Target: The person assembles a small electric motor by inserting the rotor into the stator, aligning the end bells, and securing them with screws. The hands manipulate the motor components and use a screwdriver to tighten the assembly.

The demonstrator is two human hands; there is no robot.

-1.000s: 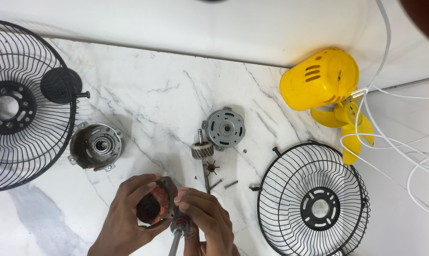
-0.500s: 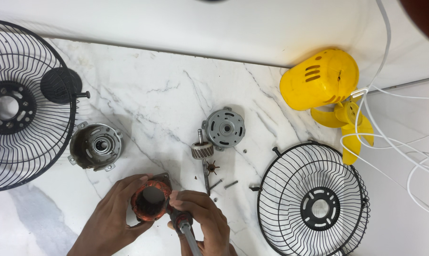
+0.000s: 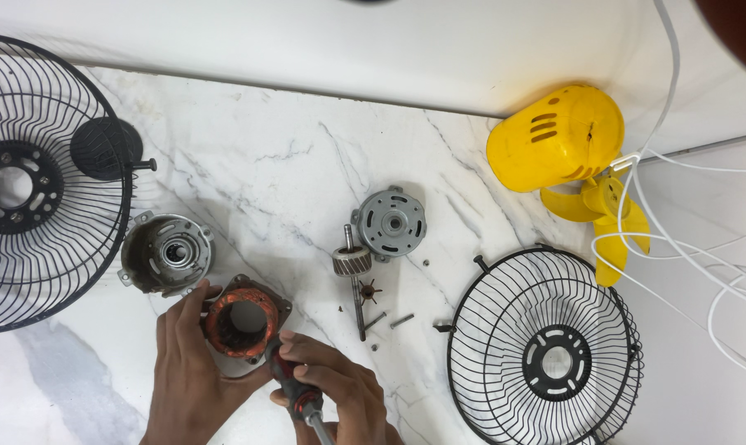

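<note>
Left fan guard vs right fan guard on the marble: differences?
The left fan guard looks larger and is cut off by the frame edge; the right fan guard looks smaller and is almost fully in view. A black round cap lies on the left one; nothing lies on the right one. Both are black wire grilles with a round centre hub.

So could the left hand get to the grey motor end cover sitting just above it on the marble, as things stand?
Probably yes. The grey end cover lies right beside the left hand, with bare marble top between them. But that hand is gripping the copper-wound stator, so it would need to let go first.
</note>
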